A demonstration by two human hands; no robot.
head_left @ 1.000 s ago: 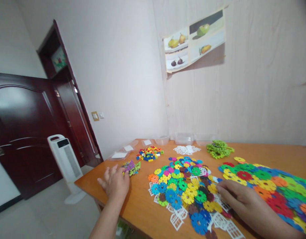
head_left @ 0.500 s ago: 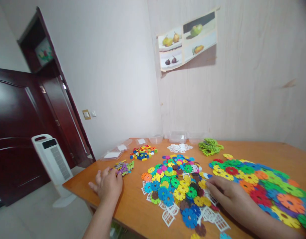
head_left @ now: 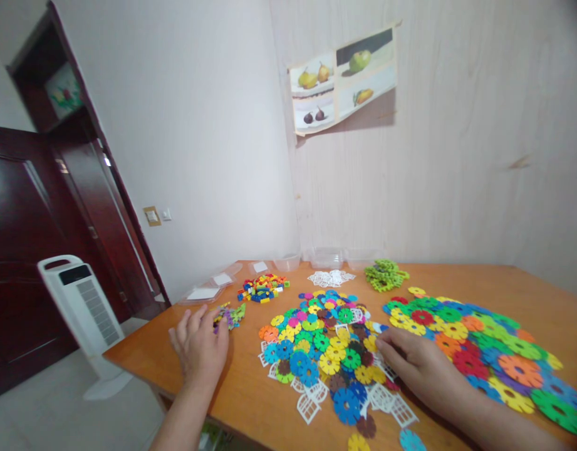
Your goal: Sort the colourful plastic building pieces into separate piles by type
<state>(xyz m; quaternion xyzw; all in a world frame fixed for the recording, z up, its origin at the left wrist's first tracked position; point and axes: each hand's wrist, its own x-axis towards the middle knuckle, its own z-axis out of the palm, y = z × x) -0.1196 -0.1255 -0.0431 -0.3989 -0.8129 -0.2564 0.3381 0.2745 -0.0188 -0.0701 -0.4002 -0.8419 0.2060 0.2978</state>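
My left hand (head_left: 200, 344) lies flat on the wooden table (head_left: 250, 394) with its fingers spread, fingertips next to a small purple and green cluster of pieces (head_left: 229, 314). My right hand (head_left: 417, 363) rests palm down on the right edge of a central pile of coloured flower-shaped discs (head_left: 323, 341), fingers slightly curled over the discs and white lattice pieces (head_left: 386, 401). I cannot see anything gripped in it.
A second wide spread of flower discs (head_left: 480, 344) lies to the right. At the back are a heap of small bricks (head_left: 260, 289), white lattice pieces (head_left: 330, 277), a green pile (head_left: 384, 275) and clear plastic tubs (head_left: 326, 257). A white tower heater (head_left: 81, 313) stands left of the table by a dark door.
The view has swung to the right and slightly up. Both hands stay on the table; the left hand's fingers have spread a little more.
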